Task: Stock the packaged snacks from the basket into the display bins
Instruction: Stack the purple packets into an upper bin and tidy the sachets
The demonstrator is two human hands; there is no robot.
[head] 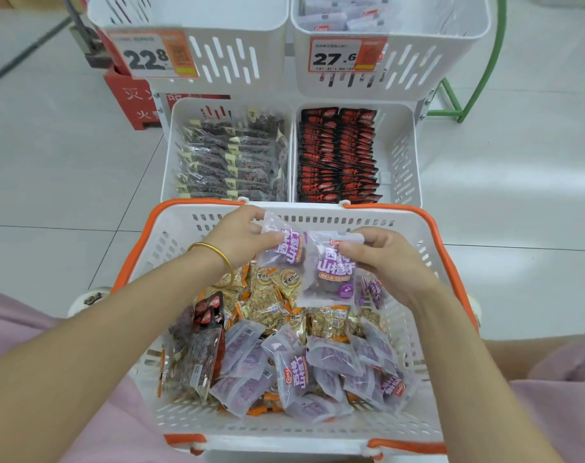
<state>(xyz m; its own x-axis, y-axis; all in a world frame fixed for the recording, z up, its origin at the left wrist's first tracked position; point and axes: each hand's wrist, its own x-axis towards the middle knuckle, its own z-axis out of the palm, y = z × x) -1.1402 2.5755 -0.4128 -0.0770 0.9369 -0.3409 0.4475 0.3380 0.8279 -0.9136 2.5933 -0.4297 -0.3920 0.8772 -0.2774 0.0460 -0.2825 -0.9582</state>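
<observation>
Two frosted, purple-lettered snack packets [331,272] hang upright over our white slotted basket with orange handles [351,217] — one pinched in our left hand [241,235], one in our right hand [384,259]. Their likely home, the white upper-right bin [451,61], lies ahead and above — nearer the right.

A shop: price tags [343,55] clip onto white display bins [398,155] stocked with packaged snacks [338,155] over tiled floor [518,162].
</observation>
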